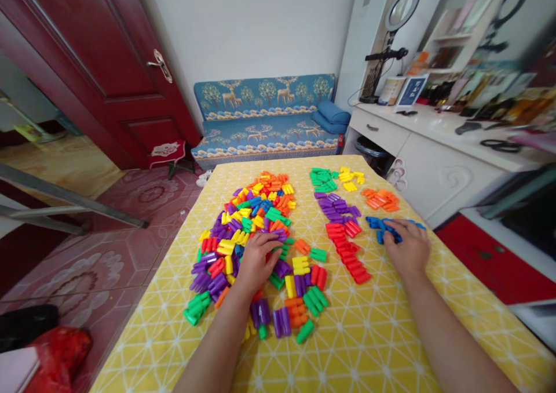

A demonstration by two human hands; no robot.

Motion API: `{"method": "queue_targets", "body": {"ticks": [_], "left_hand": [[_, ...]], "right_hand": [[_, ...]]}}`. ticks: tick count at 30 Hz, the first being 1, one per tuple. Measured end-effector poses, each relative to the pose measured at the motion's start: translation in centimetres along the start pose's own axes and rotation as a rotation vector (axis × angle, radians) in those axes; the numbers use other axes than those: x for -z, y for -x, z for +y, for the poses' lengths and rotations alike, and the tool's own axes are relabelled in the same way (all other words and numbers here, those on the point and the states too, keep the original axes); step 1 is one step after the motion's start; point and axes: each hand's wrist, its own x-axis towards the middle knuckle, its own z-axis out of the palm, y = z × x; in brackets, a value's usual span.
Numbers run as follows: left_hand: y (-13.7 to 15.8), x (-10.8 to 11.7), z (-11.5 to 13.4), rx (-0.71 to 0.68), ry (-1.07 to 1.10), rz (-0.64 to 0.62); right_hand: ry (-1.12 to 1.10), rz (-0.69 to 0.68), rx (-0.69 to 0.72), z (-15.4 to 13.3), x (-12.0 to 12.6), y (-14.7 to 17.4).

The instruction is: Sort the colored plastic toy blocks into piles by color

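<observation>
My left hand (259, 261) reaches over a mixed pile of plastic toy blocks (217, 265) in purple, yellow, red, green, orange and blue. Its thumb and fingers are apart, with the tips near purple and green blocks. On the right, my right hand (409, 247) bends its fingers over a small group of blue toy blocks (374, 224), a blue block between thumb and fingertips. Sorted by colour nearby lie red blocks (347, 254), purple blocks (336, 207), green blocks (322, 178), yellow blocks (350, 175) and orange blocks (380, 199).
A yellow patterned cloth (347, 346) covers the table. Behind it stands a blue sofa (264, 132) with deer motifs. A white dresser (452, 149) with a ring light (402, 7) is on the right. A red door (104, 62) and a small stool (167, 151) are at the left.
</observation>
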Motion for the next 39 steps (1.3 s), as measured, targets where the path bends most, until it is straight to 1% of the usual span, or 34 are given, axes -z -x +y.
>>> {"method": "queue_targets", "body": {"ticks": [5, 13, 18, 20, 22, 25, 27, 28, 31, 34, 39], "left_hand": [[0.1, 0.0, -0.1, 0.011, -0.002, -0.01], [0.1, -0.1, -0.1, 0.024, 0.001, -0.02], [0.1, 0.0, -0.1, 0.016, 0.007, -0.016], [0.1, 0.0, -0.1, 0.016, 0.005, -0.016], [0.1, 0.0, -0.1, 0.017, 0.002, -0.015], [0.1, -0.1, -0.1, 0.014, 0.001, -0.013], [0.1, -0.1, -0.1, 0.009, 0.002, -0.01], [0.1, -0.1, -0.1, 0.007, 0.002, -0.008], [0.2, -0.1, -0.2, 0.006, 0.005, 0.002], [0.2, -0.2, -0.2, 0.008, 0.009, 0.005], [0.1, -0.3, -0.2, 0.018, 0.023, 0.006]], "right_hand": [[0.009, 0.035, -0.017, -0.2, 0.1, 0.1], [-0.016, 0.042, 0.018, 0.1, -0.4, 0.2], [-0.067, 0.026, 0.021, -0.4, -0.1, 0.4], [-0.104, 0.034, 0.042, -1.0, 0.1, 0.3], [-0.169, 0.075, 0.084, -2.0, 0.2, 0.2], [-0.315, 0.111, 0.183, -4.7, 0.1, 0.4], [-0.432, 0.054, 0.263, -7.3, -0.2, 0.8], [-0.491, -0.003, 0.308, -8.8, -0.5, 1.0], [-0.606, -0.244, 0.438, -13.1, -1.7, 1.4], [-0.6, -0.427, 0.519, -16.6, -3.7, 0.5], [-0.542, -0.591, 0.632, -20.4, -7.4, -2.7]]}}
